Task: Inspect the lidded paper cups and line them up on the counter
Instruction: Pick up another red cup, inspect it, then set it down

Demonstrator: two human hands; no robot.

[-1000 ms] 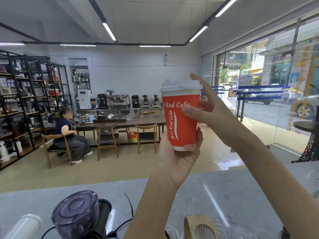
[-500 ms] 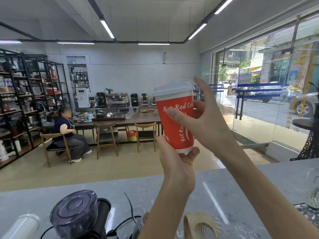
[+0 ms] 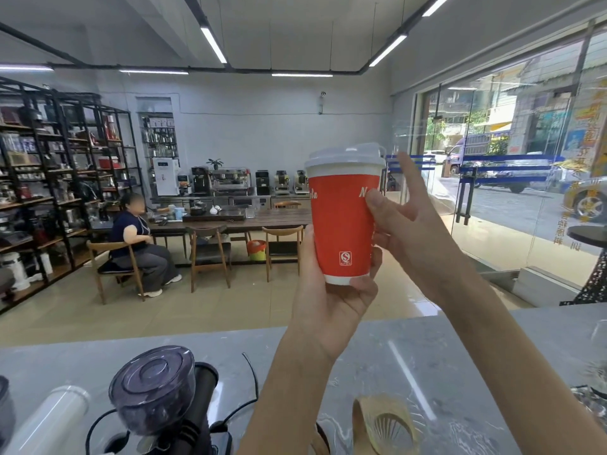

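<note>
Inspection underway: left hand (image 3: 331, 300) grip holds 1 cup (image 3: 343, 221) by its base, upright, high above the tabletop (image 3: 427, 349), right hand (image 3: 410, 231) open with thumb touching its side; no cups lined up in view.

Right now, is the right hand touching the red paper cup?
Touching. The head view shows the right hand with its thumb pressed on the red paper cup wall, other fingers splayed clear.
</note>
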